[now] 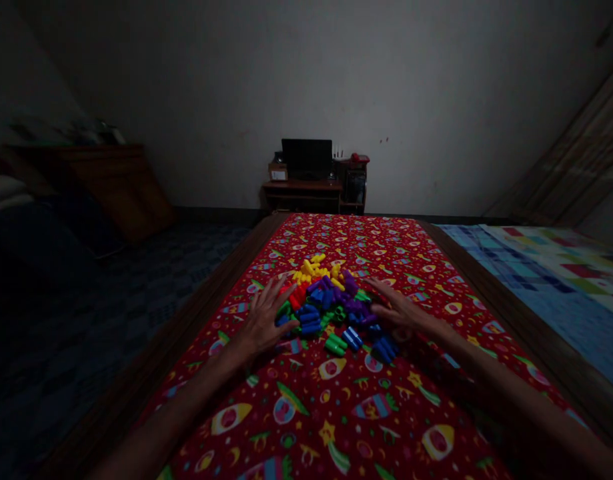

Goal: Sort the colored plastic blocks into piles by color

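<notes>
Blocks (326,300) heaped mid-table on red patterned cloth (336,413), colours partly grouped, none joined that you can see. Your left hand (263,320) and right hand (399,310) flank heap, fingers spread, palms down, touching outer blocks, gripping nothing. Judged: gathering about done, no block picked out yet

Left hand (263,321), right hand (399,312), both splayed
</notes>
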{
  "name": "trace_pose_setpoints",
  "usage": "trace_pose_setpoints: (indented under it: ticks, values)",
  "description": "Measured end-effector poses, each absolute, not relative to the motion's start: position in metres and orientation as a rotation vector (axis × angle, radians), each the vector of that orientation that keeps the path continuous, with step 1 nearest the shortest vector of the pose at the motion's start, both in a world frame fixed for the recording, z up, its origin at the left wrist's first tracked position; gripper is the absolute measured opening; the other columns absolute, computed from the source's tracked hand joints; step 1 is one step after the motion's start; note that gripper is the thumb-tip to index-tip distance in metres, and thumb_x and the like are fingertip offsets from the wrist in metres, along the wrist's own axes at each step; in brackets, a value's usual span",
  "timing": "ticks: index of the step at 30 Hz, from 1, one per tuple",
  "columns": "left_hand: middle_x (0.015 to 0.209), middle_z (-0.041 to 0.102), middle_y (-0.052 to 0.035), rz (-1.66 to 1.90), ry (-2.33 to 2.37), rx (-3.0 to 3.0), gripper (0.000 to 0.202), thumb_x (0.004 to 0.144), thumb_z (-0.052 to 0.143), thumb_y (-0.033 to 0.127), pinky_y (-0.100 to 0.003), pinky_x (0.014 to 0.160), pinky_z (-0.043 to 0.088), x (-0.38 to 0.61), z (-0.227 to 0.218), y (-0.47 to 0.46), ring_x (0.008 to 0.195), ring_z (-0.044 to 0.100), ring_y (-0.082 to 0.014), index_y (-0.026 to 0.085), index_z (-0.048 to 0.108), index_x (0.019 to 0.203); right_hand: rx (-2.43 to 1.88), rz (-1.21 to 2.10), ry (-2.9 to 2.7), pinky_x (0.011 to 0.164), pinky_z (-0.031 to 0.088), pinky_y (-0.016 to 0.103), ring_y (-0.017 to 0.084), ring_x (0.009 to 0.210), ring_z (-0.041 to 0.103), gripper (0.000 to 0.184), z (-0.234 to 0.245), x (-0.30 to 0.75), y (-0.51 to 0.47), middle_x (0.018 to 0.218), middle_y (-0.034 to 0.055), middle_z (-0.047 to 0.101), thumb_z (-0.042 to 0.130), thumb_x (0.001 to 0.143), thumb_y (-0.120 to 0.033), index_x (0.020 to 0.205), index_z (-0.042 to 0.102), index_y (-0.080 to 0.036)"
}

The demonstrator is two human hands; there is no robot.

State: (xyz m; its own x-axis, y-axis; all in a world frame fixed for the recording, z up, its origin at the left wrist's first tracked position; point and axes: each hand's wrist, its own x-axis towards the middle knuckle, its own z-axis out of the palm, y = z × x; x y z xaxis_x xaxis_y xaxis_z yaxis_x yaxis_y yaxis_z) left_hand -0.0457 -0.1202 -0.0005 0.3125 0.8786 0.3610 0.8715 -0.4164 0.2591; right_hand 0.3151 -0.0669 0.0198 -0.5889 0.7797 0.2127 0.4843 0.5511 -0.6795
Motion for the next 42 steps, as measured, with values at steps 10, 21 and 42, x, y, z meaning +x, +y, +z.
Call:
trace_pose_setpoints:
  ticks: [10, 21, 42]
  values:
    - [0.163, -0.005, -0.0095, 0.907, 1.660, 2.357, 0.124, 0.054, 0.087, 0.051, -0.064, 0.113, 0.022, -0.009, -0.032, -0.131, 0.147, -0.002, -0.0452, 0.037, 0.015, 0.153, -1.194, 0.544, -2.100, 0.116, 0.025, 0.055, 0.032, 0.147, 0.020, 0.079, -0.029, 0.250, -0.082, 0.160, 0.0140, 0.021, 0.054, 0.089, -0.053, 0.155, 0.020, -0.026]
    - [0.160, 0.011, -0.0104, 1.173, 1.701, 2.227, 0.088, 0.078, 0.069, 0.053, -0.055, 0.117, 0.025, -0.022, -0.010, -0.102, 0.149, 0.012, -0.0341, 0.032, 0.023, 0.150, -0.887, 0.689, -2.169, 0.114, 0.032, 0.049, 0.029, 0.142, 0.034, 0.064, 0.038, 0.182, -0.066, 0.151, 0.0101, 0.042, 0.054, 0.090, -0.051, 0.148, 0.040, -0.028]
    - [0.162, 0.012, -0.0147, 0.817, 1.525, 2.496, 0.093, 0.077, 0.057, 0.072, -0.061, 0.117, 0.013, -0.037, -0.008, -0.121, 0.149, 0.008, -0.0374, 0.028, 0.024, 0.153, -0.777, 0.082, -2.430, 0.114, 0.017, 0.065, 0.037, 0.148, 0.010, 0.071, -0.002, 0.148, -0.039, 0.161, 0.0200, 0.013, 0.056, 0.090, -0.034, 0.153, 0.027, -0.021]
